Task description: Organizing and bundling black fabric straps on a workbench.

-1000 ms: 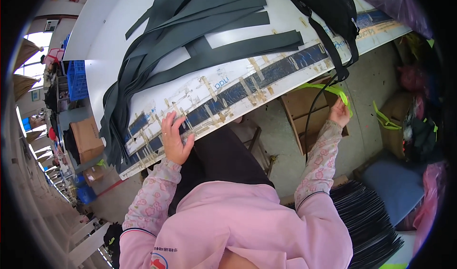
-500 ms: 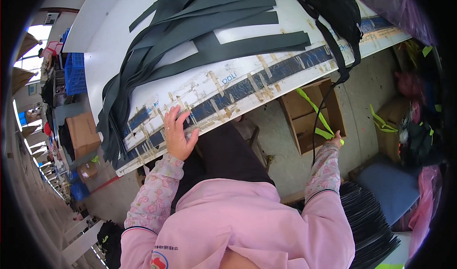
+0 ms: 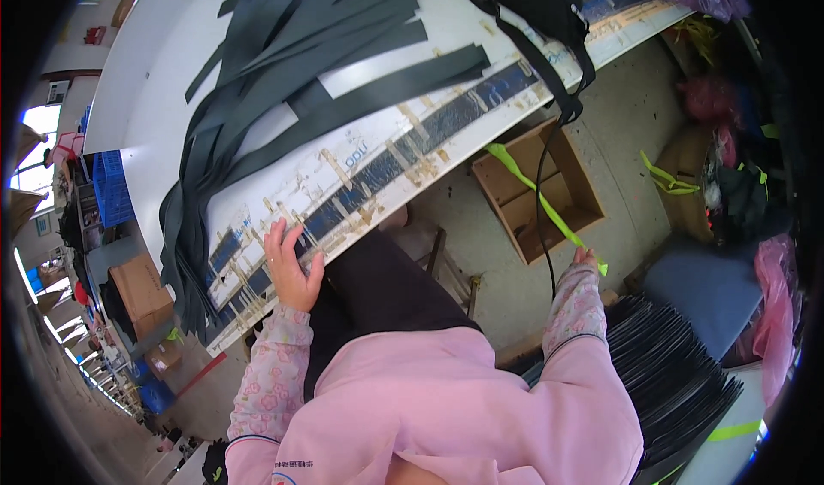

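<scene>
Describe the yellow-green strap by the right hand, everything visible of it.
The yellow-green strap is a thin, flat, bright band, like woven ribbon. It runs slantwise from above the open wooden box down to the right hand, which holds its lower end; a short tail sticks out past the hand. It hangs taut in the air, beside a thin black cord.

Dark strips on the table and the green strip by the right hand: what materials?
Dark strips: probably woven webbing or matte fabric; they lie flat and limp, no shine. Green strip at the right hand: thin glossy ribbon or plastic strapping, twisting freely. Neither is certain.
</scene>
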`<control>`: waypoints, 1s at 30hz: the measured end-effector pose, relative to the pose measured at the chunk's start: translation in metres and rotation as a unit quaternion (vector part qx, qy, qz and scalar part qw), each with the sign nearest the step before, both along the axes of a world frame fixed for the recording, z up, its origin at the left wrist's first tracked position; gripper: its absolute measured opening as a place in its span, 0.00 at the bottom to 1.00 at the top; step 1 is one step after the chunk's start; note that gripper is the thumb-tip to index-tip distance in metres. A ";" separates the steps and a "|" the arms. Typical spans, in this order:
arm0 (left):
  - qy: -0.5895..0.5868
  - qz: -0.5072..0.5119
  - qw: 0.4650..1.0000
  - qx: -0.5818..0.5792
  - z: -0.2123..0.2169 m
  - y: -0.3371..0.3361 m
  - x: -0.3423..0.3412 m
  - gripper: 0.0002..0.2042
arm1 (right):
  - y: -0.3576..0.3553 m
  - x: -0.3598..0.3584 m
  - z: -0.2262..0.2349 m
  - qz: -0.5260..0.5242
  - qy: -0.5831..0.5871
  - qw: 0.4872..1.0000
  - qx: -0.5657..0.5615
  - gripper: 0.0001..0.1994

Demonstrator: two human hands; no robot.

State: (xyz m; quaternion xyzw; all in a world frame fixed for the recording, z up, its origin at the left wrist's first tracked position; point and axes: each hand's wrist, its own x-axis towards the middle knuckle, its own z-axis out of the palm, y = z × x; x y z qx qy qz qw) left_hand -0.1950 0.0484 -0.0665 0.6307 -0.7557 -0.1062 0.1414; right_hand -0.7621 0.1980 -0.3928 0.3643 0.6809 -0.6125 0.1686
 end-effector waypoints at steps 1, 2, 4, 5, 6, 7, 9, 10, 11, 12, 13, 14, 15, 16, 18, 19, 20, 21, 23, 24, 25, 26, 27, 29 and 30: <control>-0.020 0.004 1.000 -0.005 0.007 0.004 0.012 0.26 | -0.021 0.049 0.038 0.039 -0.079 0.995 0.043 0.16; -0.013 -0.008 1.000 -0.016 0.004 0.001 0.008 0.27 | -0.015 0.041 0.046 0.125 -0.085 0.985 0.082 0.17; -0.004 -0.006 1.000 -0.009 0.000 -0.001 0.000 0.27 | -0.041 0.014 0.044 0.202 -0.079 0.971 0.104 0.18; 0.005 -0.009 1.000 -0.006 -0.003 -0.002 -0.003 0.27 | -0.061 -0.015 0.046 0.208 -0.022 0.975 0.077 0.18; 0.009 -0.014 1.000 -0.010 -0.004 -0.003 -0.006 0.27 | -0.084 -0.043 0.049 0.212 0.036 0.975 0.049 0.18; 0.019 -0.017 1.000 -0.008 -0.009 -0.003 -0.011 0.27 | -0.108 -0.061 0.055 0.214 0.094 0.972 0.024 0.18; 0.009 -0.012 1.000 -0.005 -0.010 0.003 -0.006 0.27 | -0.199 -0.055 0.125 0.282 0.318 0.896 -0.132 0.13; -0.003 -0.005 1.000 -0.008 -0.005 0.007 0.000 0.27 | -0.249 -0.028 0.190 0.334 0.391 0.838 -0.185 0.12; -0.004 -0.004 1.000 -0.008 -0.003 0.010 0.002 0.27 | -0.287 -0.009 0.253 0.392 0.449 0.773 -0.218 0.11; -0.004 -0.008 1.000 -0.011 -0.003 0.012 0.003 0.27 | -0.316 0.009 0.300 0.446 0.480 0.718 -0.236 0.11; -0.002 -0.014 1.000 -0.013 -0.005 0.011 0.000 0.27 | -0.341 0.015 0.324 0.500 0.506 0.671 -0.211 0.12; 0.001 -0.013 1.000 -0.013 -0.005 0.012 -0.001 0.27 | -0.365 0.035 0.349 0.545 0.539 0.614 -0.186 0.15; 0.004 -0.012 1.000 -0.012 -0.004 0.012 -0.003 0.26 | -0.389 0.053 0.364 0.564 0.602 0.555 -0.110 0.20; 0.005 -0.021 1.000 -0.021 -0.003 0.012 -0.004 0.26 | -0.410 0.073 0.374 0.575 0.648 0.493 -0.074 0.26; 0.002 -0.013 1.000 -0.010 -0.002 0.011 -0.005 0.27 | -0.440 0.112 0.375 0.589 0.674 0.442 0.065 0.27; 0.003 -0.024 1.000 -0.017 -0.004 0.010 -0.004 0.27 | -0.449 0.132 0.378 0.604 0.648 0.434 0.162 0.22; 0.006 -0.020 1.000 -0.016 -0.007 0.008 -0.004 0.27 | -0.461 0.140 0.372 0.612 0.652 0.410 0.181 0.15; 0.008 -0.014 1.000 -0.015 -0.009 0.008 -0.003 0.27 | -0.470 0.148 0.369 0.621 0.654 0.384 0.197 0.08; 0.003 -0.013 1.000 -0.019 -0.008 0.009 0.001 0.27 | -0.467 0.182 0.389 0.575 0.689 0.416 0.149 0.06; 0.005 -0.012 1.000 -0.018 -0.006 0.009 0.000 0.27 | -0.461 0.193 0.395 0.560 0.700 0.426 0.121 0.05; 0.006 -0.009 1.000 -0.010 -0.011 0.007 0.000 0.27 | -0.457 0.204 0.392 0.550 0.708 0.433 0.094 0.04; 0.008 -0.006 1.000 -0.010 -0.011 0.008 0.001 0.27 | -0.451 0.215 0.398 0.547 0.707 0.443 0.061 0.03; 0.007 -0.009 1.000 -0.010 -0.011 0.007 0.002 0.27 | -0.443 0.224 0.402 0.545 0.705 0.453 0.030 0.03; -0.001 -0.007 1.000 -0.014 -0.010 0.009 0.002 0.27 | -0.432 0.243 0.407 0.555 0.691 0.464 -0.007 0.02; -0.003 -0.004 1.000 -0.012 -0.010 0.010 0.001 0.27 | -0.428 0.250 0.409 0.565 0.675 0.472 -0.047 0.03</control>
